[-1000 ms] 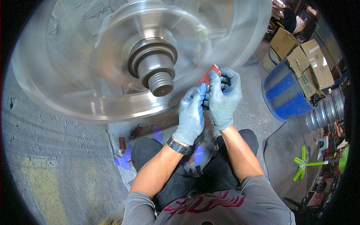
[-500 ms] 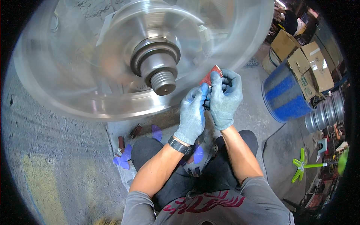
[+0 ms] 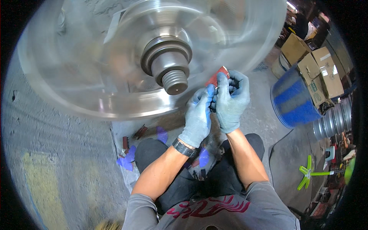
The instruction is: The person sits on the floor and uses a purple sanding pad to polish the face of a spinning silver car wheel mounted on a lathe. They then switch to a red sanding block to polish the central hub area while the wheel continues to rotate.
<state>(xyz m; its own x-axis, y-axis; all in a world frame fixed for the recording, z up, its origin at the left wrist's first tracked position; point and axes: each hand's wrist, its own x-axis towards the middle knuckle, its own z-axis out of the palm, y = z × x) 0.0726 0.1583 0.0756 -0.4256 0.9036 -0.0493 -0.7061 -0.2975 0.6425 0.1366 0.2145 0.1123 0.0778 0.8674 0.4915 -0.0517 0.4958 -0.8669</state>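
A wheel rim (image 3: 126, 109), blurred by spinning, fills the upper part of the view around a threaded metal spindle (image 3: 175, 82). By its lower right edge, my two hands, in grey-blue gloves, are close together. My right hand (image 3: 232, 103) pinches a red piece of sandpaper (image 3: 217, 76) between thumb and bent fingers. Closed beside it, my left hand (image 3: 197, 117) has its thumb and fingertips at the sandpaper's lower end. Whether the sandpaper touches the rim cannot be made out. My right fingers hide part of the sheet.
Purple sheet pieces (image 3: 129, 157) and dark red blocks (image 3: 125, 143) lie on the floor by my knees. At right stand a blue bin (image 3: 293, 99) with cardboard boxes (image 3: 324, 73) on top, stacked metal rims (image 3: 333, 122) and a green-legged stand (image 3: 305, 173). A rough grey wall is left.
The wheel and spindle appear slightly farther right and higher, and the surroundings shift a little too. My hands keep their hold on the sandpaper, barely moved. The rim is still blurred.
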